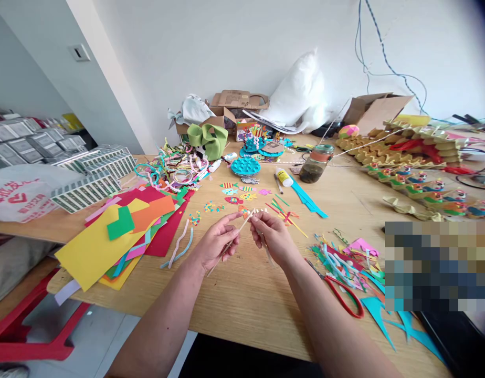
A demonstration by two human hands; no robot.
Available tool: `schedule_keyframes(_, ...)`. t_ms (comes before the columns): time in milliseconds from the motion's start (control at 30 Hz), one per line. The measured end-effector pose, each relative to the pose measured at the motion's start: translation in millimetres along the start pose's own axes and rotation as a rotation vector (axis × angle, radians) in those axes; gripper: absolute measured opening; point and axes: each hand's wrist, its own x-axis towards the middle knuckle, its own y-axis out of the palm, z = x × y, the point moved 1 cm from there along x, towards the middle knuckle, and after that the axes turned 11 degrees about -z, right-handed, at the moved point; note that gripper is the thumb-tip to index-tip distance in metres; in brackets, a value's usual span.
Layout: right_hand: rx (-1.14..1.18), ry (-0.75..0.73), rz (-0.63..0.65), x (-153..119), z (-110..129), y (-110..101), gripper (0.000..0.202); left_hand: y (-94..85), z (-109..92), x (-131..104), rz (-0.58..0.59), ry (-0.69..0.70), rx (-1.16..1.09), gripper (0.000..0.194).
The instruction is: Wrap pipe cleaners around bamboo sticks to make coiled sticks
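My left hand [223, 240] is closed, pinching a thin cream pipe cleaner [242, 224] between thumb and fingers. My right hand [273, 234] is closed on the same pipe cleaner near its bent top, and a pale length hangs below that hand. Both hands are held just above the table, fingertips close together. Beyond them lie several colourful paper fish [233, 200]. Small paper dots [213, 207] are scattered to the left of the fish. A pink pipe cleaner [178, 243] and a light blue one [184, 251] rest beside my left hand. Narrow coloured paper strips [284, 212] lie past my right hand.
Coloured paper sheets [95, 247] cover the left side. Red-handled scissors [347, 298] and paper scraps [345, 268] lie at right. Farther back stand a blue-painted egg-carton piece [245, 167], a glue bottle [284, 177], a glass jar [316, 165] and egg trays [419, 147].
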Motion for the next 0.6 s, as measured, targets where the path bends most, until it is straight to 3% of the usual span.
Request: schedule_keyframes(600, -0.043, -0.043, 0.000, -2.1, 2.4, -1.7, 0.023, -6.3, 0.9, 0.4, 0.058, -0.042, -0.004, 0.056)
